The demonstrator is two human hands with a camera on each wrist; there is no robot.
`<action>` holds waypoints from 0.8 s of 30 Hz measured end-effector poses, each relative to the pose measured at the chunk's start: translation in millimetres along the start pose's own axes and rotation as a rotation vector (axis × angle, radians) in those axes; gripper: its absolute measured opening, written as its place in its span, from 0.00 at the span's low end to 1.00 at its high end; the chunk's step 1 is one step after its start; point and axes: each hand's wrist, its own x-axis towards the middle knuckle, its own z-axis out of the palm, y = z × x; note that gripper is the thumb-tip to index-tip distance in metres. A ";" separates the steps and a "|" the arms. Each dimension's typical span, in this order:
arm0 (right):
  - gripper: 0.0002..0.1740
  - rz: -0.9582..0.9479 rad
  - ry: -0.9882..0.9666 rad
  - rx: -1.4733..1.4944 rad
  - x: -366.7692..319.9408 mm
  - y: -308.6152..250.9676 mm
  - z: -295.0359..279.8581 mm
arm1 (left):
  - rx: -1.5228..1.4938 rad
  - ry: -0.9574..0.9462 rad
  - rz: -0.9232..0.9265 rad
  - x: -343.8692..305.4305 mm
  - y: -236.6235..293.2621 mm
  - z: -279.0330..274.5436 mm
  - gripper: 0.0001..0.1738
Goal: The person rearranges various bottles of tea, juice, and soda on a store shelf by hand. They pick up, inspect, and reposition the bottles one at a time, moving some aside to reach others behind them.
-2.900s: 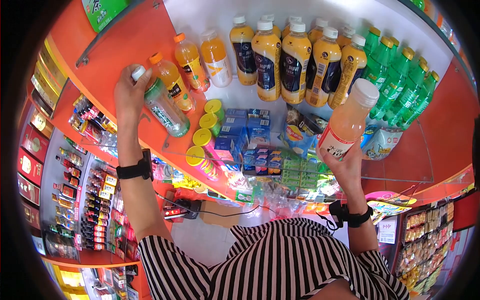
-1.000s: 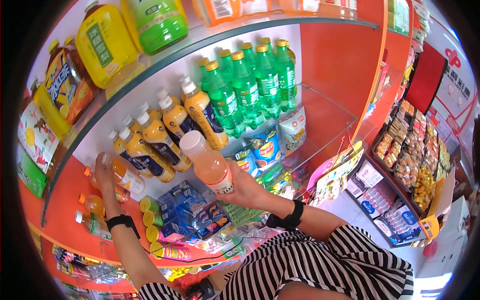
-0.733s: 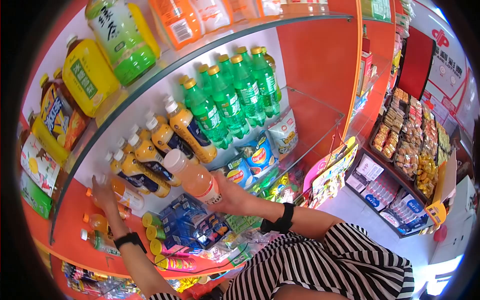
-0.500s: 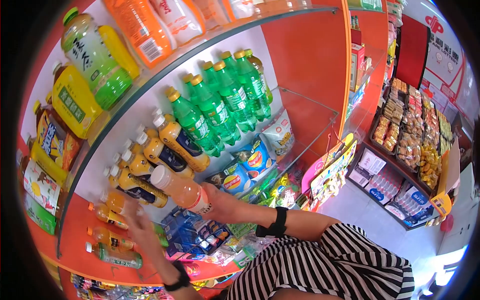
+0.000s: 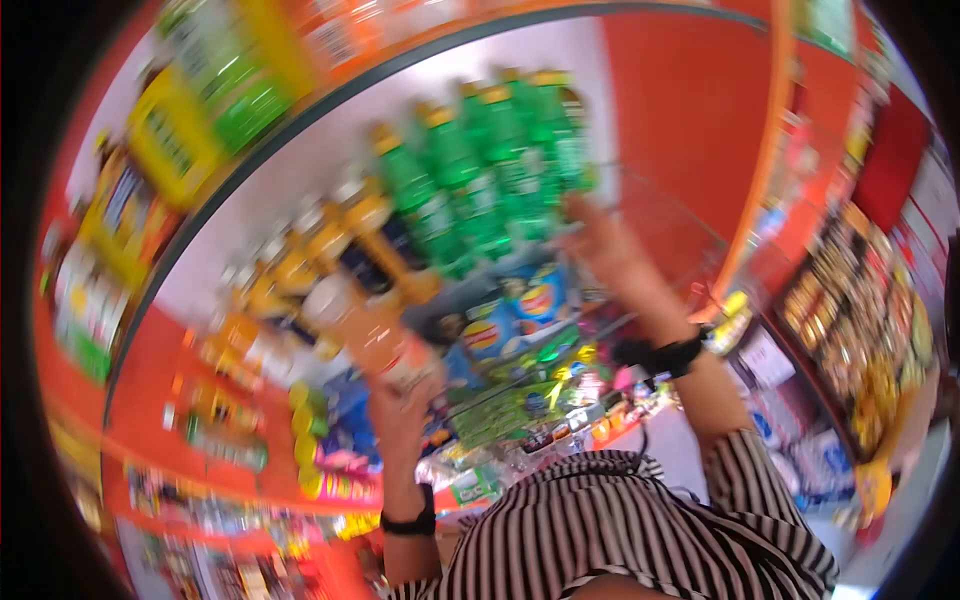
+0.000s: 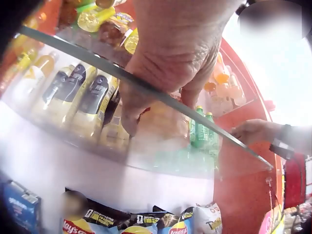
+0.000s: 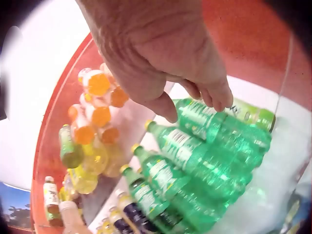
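The pink bottle [image 5: 372, 335] is in the grip of the left hand [image 5: 400, 415], its fingers and thumb round the lower part. Its long axis slants, with the white cap towards the upper left of the head view and the base down to the right. It lies to the left of the right hand [image 5: 605, 250], well apart from it, so the left hand is the nearer.

The right hand holds no bottle clear of the shelf; its thumb and fingers are parted over the neck of a green bottle [image 7: 200, 119], and whether they touch it I cannot tell. Yellow-and-dark bottles [image 5: 370, 220] stand behind the pink one.

"Lay's" reads on a chip bag [image 6: 97, 222]. Writing on the pink and green bottles' labels is too blurred to read.
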 end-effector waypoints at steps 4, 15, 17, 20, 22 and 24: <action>0.29 0.028 0.004 0.260 67.8 69.7 -49.8 | 0.106 0.078 0.026 8.0 -9.0 9.4 0.35; 0.41 0.241 -0.068 0.053 159.2 159.8 -37.3 | 0.255 0.140 0.077 1.3 15.2 17.6 0.38; 0.38 0.225 -0.139 0.077 161.7 147.8 -34.5 | 0.244 0.139 0.071 2.3 16.6 15.7 0.39; 0.34 0.224 -0.151 0.148 168.0 150.7 -31.5 | 0.231 0.095 -0.009 4.2 13.0 14.9 0.44; 0.33 0.236 -0.149 0.158 174.1 166.4 -29.0 | 0.235 0.124 0.033 5.0 7.7 16.1 0.44; 0.33 0.251 -0.141 0.171 176.9 170.1 -21.3 | 0.293 0.139 0.014 5.1 9.1 16.3 0.43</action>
